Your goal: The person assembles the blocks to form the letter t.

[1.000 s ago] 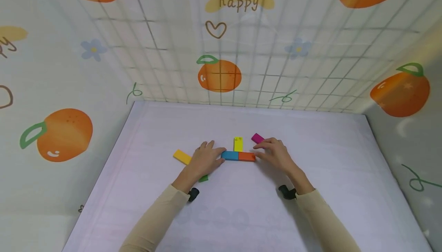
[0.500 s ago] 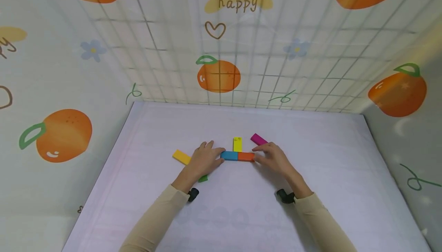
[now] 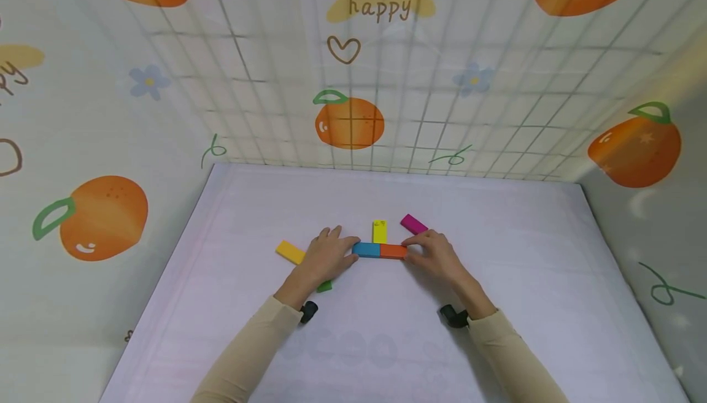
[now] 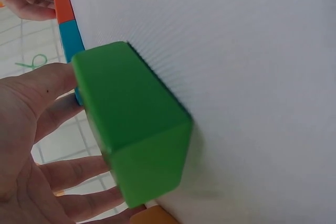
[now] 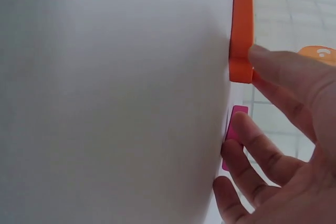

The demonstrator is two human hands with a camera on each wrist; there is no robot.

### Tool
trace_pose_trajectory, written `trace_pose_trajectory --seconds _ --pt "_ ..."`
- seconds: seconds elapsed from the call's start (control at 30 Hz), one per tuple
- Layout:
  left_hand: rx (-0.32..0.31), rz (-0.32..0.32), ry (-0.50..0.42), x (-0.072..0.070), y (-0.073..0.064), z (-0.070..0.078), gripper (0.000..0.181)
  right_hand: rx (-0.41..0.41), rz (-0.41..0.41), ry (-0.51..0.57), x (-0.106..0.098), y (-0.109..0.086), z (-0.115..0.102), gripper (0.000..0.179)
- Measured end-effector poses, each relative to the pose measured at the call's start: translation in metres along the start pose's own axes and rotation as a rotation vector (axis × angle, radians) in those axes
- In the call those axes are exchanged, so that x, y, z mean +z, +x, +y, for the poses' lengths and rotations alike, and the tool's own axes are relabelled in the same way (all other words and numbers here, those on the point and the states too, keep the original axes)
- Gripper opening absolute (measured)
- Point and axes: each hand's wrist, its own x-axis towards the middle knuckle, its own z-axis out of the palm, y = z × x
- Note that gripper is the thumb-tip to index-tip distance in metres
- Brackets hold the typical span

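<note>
In the head view a blue block (image 3: 366,249) and an orange block (image 3: 393,251) lie end to end in a row on the white table. My left hand (image 3: 327,256) pinches the blue block's left end between thumb and index finger. At the other end, my right hand (image 3: 436,253) holds the orange block, thumb on the near side and index finger (image 5: 286,100) behind it. The right hand's other fingers hover near a magenta block (image 3: 414,224). A green block (image 4: 131,98) sits beneath the left wrist, mostly covered in the head view.
A yellow block (image 3: 379,231) with small marks stands just behind the row. To the left lies an amber block (image 3: 289,251), partly hidden by the left hand. A printed cloth (image 3: 353,72) hangs behind the white tabletop (image 3: 497,219).
My right index finger has come down toward the orange block's far side, and the right hand has shifted slightly left. The left hand and the blocks look nearly unmoved.
</note>
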Motion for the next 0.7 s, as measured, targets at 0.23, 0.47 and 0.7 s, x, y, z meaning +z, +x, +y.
trace_pose_trajectory --seconds 0.23,0.47,0.7 --pt "-0.006 -0.005 0.012 0.0026 0.0015 -0.0009 0.045 -0.013 0.009 -0.025 0.0008 -0.0004 -0.0009 0.025" --pt "-0.016 -0.008 0.013 -0.0003 0.0003 0.0014 0.05 -0.021 0.015 -0.038 0.0008 -0.0004 -0.0006 0.024" --pt "-0.022 0.004 -0.047 -0.0031 -0.002 -0.0046 0.055 -0.01 0.012 -0.022 -0.0001 -0.0013 -0.0028 0.024"
